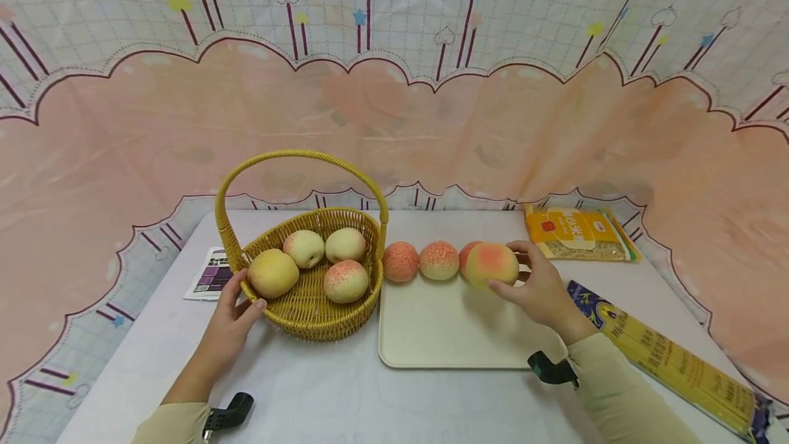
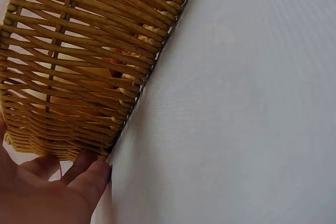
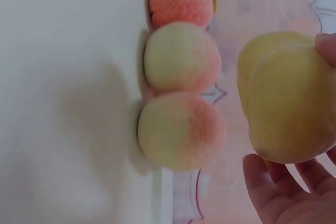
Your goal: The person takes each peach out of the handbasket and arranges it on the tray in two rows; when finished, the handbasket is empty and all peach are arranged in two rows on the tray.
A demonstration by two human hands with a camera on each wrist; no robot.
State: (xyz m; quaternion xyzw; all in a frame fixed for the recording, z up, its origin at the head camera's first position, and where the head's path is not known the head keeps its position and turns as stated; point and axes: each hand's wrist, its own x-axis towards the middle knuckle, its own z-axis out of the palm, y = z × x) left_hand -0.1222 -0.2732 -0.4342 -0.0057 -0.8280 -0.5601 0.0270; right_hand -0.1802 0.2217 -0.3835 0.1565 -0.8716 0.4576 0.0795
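Observation:
My right hand (image 1: 539, 290) holds a yellow peach with a red-orange blush (image 1: 491, 264) above the back of a cream tray (image 1: 450, 334). In the right wrist view, the thumb and fingers lie around this peach (image 3: 291, 98), which shows a crease. A row of redder peaches (image 1: 439, 260) lies along the tray's back edge; the one behind the held peach is partly hidden. At the left, my left hand (image 1: 228, 324) holds the side of a yellow wicker basket (image 1: 320, 327), its fingers against the woven wall (image 2: 79, 93). Several peaches (image 1: 346, 281) lie inside the basket.
An orange bag of grain (image 1: 579, 233) lies at the back right. A long yellow pasta packet (image 1: 672, 362) slants along the right side. A white and purple packet (image 1: 209, 276) lies partly behind the basket. The basket's tall handle (image 1: 302, 154) arches upward, with a patterned curtain behind.

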